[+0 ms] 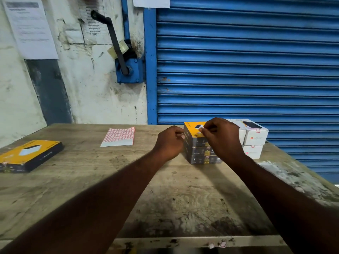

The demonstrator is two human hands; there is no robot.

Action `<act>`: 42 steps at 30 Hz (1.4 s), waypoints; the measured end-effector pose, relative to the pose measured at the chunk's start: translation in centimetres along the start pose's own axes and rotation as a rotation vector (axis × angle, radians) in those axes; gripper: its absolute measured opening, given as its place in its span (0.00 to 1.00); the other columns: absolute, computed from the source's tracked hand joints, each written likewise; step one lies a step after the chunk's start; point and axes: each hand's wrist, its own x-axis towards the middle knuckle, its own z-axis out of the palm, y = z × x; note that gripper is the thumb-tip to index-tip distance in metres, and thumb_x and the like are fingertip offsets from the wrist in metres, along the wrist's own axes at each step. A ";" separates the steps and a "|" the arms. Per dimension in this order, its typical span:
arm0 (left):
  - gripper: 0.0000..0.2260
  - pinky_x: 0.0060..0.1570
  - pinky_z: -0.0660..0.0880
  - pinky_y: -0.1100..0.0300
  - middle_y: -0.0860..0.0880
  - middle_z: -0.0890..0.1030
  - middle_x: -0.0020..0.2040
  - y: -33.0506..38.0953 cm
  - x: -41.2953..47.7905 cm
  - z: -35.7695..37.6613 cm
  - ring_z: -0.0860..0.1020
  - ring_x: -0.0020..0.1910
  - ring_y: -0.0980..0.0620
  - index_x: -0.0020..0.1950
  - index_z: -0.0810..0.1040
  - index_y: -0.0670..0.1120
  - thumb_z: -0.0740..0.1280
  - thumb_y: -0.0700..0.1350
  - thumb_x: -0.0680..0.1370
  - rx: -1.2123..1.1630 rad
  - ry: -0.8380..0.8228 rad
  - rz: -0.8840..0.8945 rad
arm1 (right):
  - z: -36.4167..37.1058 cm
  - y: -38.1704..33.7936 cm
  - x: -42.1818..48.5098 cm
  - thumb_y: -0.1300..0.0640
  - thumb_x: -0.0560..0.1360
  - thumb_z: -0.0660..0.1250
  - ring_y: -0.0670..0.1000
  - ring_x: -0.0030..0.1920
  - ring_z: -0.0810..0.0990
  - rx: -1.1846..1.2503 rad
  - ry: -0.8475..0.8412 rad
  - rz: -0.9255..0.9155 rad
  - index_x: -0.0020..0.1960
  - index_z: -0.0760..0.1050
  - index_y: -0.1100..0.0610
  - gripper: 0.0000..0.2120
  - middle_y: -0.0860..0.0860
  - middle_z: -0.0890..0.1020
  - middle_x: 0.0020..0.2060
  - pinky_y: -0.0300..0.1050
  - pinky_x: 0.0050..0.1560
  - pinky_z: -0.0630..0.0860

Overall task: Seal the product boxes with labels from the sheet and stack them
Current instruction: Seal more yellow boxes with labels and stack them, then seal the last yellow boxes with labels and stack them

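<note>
Top box [192, 129] of yellow stack [201, 154], mid-table [165, 189], one corner toward the person: small label [200, 134] at near upper edge, pinched by right hand [222, 138]; left hand [169, 143] curled at left corner, hold unclear; sheet [119, 136] well left.

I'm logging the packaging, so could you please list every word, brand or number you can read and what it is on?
Nothing reads clearly.
White box: red logo and brand line, too blurred.
Stacked yellow boxes: small print, too small.
Flat yellow box: side lettering blurred.
Wall notice: text blurred.
Label sheet: red-bordered blanks, no text visible.
</note>
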 end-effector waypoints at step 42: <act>0.17 0.67 0.71 0.41 0.42 0.76 0.68 -24.0 -9.6 -36.5 0.73 0.68 0.39 0.69 0.77 0.51 0.65 0.53 0.81 0.713 0.358 -0.359 | 32.9 -30.3 -6.1 0.36 0.73 0.71 0.57 0.67 0.73 0.217 -0.778 -0.296 0.72 0.69 0.53 0.34 0.57 0.72 0.67 0.55 0.65 0.74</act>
